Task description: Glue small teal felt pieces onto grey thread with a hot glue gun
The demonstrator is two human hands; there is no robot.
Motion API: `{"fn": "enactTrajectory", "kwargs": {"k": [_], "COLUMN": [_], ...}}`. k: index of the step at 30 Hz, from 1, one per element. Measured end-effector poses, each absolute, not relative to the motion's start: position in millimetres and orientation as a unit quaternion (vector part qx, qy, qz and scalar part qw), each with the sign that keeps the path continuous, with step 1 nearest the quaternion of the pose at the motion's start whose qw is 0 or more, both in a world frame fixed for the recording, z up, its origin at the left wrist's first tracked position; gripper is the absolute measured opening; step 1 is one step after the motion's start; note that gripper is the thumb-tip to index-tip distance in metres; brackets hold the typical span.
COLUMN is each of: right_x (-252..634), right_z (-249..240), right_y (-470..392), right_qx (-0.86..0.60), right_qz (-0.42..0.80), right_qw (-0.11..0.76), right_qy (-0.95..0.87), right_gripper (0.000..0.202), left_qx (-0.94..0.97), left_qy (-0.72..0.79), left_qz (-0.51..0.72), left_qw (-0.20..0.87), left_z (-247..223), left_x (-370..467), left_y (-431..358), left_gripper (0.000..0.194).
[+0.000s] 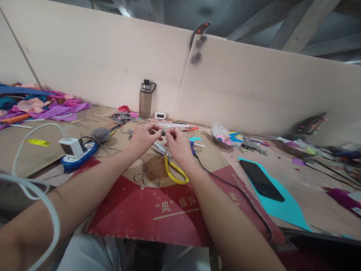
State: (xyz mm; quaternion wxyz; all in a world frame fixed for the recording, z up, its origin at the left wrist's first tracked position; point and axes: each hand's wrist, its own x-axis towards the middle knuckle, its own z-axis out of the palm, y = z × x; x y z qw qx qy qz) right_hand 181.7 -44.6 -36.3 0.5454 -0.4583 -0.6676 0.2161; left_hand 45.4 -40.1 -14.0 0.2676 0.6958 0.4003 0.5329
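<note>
Both hands meet over the cardboard, fingertips nearly touching. My left hand (143, 138) is closed in a pinch on a small dark green piece (163, 133), too small to name. My right hand (178, 145) is also pinched, its thumb and finger right beside that piece; whether it grips the piece too is hidden. Under the right hand lie yellow-handled scissors (176, 175), their blades partly covered by the hands. A loop of thin pale cord (146, 180) rests on the red and tan cardboard (126, 214) nearer to me.
Left are a blue power strip (79, 156), a grey yarn ball (100, 135) and crepe paper scraps (53, 107). A bottle (145, 101) and small clock (160, 115) stand by the partition. Right are a bowl (222, 142) and a phone (261, 180) on turquoise paper (287, 212).
</note>
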Motion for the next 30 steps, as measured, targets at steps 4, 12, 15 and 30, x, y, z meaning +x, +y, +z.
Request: {"fn": "enactTrajectory", "kwargs": {"k": [4, 12, 15, 30], "right_x": [179.3, 174.7, 174.5, 174.1], "right_z": [-37.2, -30.2, -30.7, -32.1], "right_y": [-44.1, -50.2, -50.3, -50.3], "right_qx": [-0.461, -0.457, -0.451, -0.448], "right_qz": [0.216, 0.238, 0.242, 0.245], "right_qw": [0.561, 0.588, 0.595, 0.612], "right_qy": [-0.653, -0.623, -0.620, -0.604], "right_gripper": [0.012, 0.008, 0.009, 0.015], "left_qx": [0.726, 0.680, 0.668, 0.624], "left_qy": [0.410, 0.371, 0.358, 0.321], "left_qz": [0.528, 0.548, 0.557, 0.573], "left_qw": [0.164, 0.316, 0.339, 0.423], "left_z": [-16.2, -17.1, -17.1, -20.9], "left_x": [44.4, 47.8, 48.0, 47.4], "left_y": [-37.8, -38.6, -38.3, -33.0], "left_gripper": [0.008, 0.013, 0.014, 0.026]}}
